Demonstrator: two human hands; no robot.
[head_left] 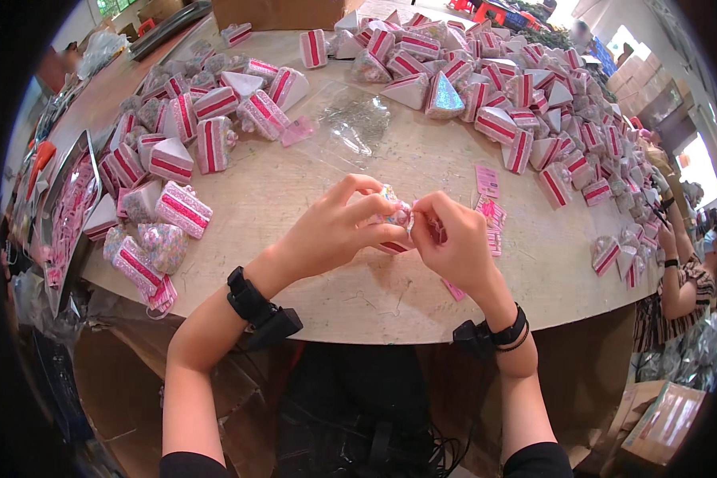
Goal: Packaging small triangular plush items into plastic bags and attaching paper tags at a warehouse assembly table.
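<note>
Near the middle of the table, my left hand [327, 227] grips a small glittery cake-slice ornament [397, 210] with pink and white sides and a speckled top. The fingers of my right hand [460, 243] are pinched together at the ornament's right end. Whatever lies between those fingertips is hidden. Close to my right hand are several pink printed cards [494, 221], and another pink card [454, 290] lies partly below that hand.
Similar cake-slice ornaments are heaped at the left [183, 119] and far right [526, 95]. Clear plastic bags [354, 119] lie beyond my hands. A tray [78, 163] of pink pieces stands at the left edge. A co-worker [681, 279] sits at the right.
</note>
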